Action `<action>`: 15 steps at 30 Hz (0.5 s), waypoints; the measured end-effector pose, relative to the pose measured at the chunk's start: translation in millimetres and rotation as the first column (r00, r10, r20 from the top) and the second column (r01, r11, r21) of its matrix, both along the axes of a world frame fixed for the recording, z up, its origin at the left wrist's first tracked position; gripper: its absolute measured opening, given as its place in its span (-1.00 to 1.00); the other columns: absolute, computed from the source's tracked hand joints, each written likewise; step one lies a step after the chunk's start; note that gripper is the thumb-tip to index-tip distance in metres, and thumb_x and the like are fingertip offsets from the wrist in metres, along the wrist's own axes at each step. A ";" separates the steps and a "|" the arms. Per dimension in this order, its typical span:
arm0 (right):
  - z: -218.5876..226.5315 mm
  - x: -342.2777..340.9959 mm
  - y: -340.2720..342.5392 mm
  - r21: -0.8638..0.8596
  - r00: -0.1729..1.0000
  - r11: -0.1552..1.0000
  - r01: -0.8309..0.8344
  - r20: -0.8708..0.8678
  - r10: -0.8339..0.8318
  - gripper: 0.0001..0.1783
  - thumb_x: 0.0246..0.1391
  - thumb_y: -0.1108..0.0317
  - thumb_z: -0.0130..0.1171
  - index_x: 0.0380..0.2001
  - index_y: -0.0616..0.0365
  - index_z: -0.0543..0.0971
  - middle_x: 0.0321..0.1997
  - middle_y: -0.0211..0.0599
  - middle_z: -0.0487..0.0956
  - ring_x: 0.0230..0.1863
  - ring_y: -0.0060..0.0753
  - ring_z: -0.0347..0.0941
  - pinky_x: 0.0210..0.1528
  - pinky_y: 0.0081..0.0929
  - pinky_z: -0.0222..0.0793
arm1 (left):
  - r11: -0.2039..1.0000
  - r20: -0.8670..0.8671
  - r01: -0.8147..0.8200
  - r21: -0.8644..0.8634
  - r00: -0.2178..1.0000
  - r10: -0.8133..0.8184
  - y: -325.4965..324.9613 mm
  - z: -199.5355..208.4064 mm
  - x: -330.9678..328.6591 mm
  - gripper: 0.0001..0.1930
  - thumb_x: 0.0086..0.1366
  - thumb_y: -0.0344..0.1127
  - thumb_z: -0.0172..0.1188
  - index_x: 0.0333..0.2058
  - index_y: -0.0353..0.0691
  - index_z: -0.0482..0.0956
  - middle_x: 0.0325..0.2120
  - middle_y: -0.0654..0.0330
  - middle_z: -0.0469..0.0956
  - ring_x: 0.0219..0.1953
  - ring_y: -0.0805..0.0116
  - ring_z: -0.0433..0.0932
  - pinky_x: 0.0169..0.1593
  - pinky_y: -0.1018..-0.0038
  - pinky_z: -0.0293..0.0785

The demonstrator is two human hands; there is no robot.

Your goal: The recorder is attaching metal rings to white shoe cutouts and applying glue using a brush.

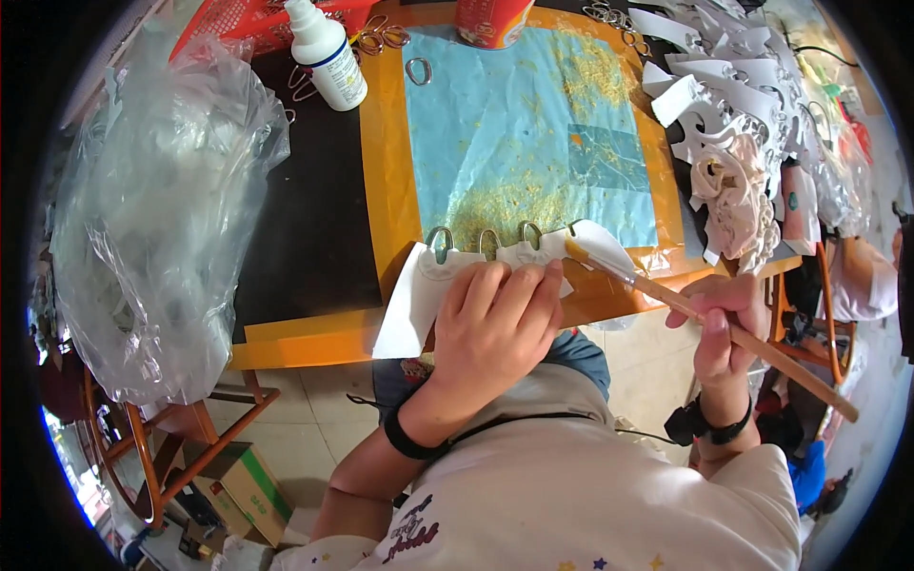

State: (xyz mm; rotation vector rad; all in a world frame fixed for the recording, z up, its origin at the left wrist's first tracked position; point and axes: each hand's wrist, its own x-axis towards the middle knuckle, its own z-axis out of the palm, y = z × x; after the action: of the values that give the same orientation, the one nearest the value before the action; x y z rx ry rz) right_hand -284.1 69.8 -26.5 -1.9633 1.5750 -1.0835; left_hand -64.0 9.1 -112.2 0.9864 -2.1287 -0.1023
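Observation:
A white strip (405, 303), its material unclear, lies along the table's near edge with several oval metal rings (440, 242) standing up from its far side. My left hand (505, 319) rests over the strip, fingers bent and pressing it down; the thumb is hidden. In my right hand (724, 319) a paintbrush (781, 362) with a long wooden handle is pinched between thumb and fingers. Its yellowish bristles touch the strip near the right end, beside the rings. Behind the strip, a blue sheet (495, 124) taped to the table carries scattered golden flecks.
A big clear plastic bag (162, 219) fills the left side. At the back stand a white bottle (327, 57), a red basket (224, 24) and a red tub (490, 21), with loose rings (383, 36) nearby. Many white strips (733, 86) and a crumpled cloth (733, 190) pile up at right.

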 end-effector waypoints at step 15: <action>-8.0 2.9 -6.9 0.008 0.983 0.993 0.122 0.140 -0.122 -0.83 0.20 0.39 -0.08 -0.43 0.24 0.38 -0.57 -0.25 0.52 -0.57 -0.52 0.50 -0.48 -0.62 0.34 | 1.000 0.006 0.006 0.006 1.000 -0.006 0.2 0.7 -0.4 -0.70 -0.10 -0.40 0.29 -0.29 -0.07 0.67 -0.41 0.41 0.46 -0.35 0.38 0.43 -0.24 0.44 0.38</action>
State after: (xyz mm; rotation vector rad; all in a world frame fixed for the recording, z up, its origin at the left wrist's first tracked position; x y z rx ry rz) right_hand -281.2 62.9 -34.4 -1.7681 1.6358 -1.2412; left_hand -64.3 9.3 -111.5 0.9850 -2.1385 -0.1089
